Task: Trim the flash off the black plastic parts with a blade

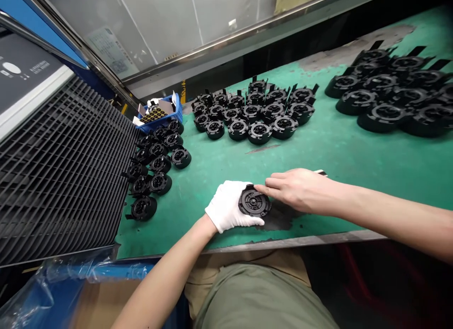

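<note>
My left hand [230,207], in a white glove, wraps round a black round plastic part [254,202] just above the green bench mat. The part's face, with rings and small openings, is turned up, and a dark tab stands at its upper edge. My bare right hand [300,189] reaches in from the right with its fingers bent together and the fingertips at the part's upper right edge. What those fingers hold, if anything, is hidden. Behind the right wrist shows the end of a small light and dark strip [321,172]; whether the hand holds it cannot be made out.
Similar black round parts stand in groups: at the left [160,164], the back middle [260,130] and the right [384,114]. A blue bin [161,123] with small yellow-ringed pieces is at the back left. A slatted dark grille [67,168] borders the left side; a metal-framed panel [170,27] rises behind.
</note>
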Demonstrator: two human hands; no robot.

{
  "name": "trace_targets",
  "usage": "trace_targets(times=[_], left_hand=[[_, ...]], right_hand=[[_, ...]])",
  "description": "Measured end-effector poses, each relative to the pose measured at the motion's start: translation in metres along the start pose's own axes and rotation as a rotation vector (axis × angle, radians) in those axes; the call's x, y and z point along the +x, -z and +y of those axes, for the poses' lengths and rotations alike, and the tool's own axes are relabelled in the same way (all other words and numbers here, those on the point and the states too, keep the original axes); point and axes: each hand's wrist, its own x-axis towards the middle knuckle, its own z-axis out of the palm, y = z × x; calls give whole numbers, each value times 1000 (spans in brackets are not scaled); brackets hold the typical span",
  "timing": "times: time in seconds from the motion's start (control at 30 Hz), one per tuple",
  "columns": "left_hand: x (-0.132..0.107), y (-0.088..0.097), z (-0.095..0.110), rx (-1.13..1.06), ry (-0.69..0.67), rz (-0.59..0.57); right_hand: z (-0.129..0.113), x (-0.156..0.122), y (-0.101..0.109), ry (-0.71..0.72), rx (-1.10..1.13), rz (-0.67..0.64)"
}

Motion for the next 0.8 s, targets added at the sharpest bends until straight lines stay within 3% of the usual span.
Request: trace_targets(times=[0.27, 0.43, 0.6, 0.73, 0.8], left_hand=[[-1, -2, 1, 16, -2, 12], [-5, 6, -6, -48, -16, 7], [-19, 18, -36, -8, 95, 176], [-26, 14, -54, 48, 106, 228], [-27, 11, -58, 78, 83, 247]], right_hand=[[3, -12, 0, -180, 54, 130], [-19, -20, 1, -461, 100, 228], [-97, -39, -1, -691, 181, 341], [-176, -69, -9, -1078, 752, 306], [-212, -89, -22, -1232, 910, 282]])
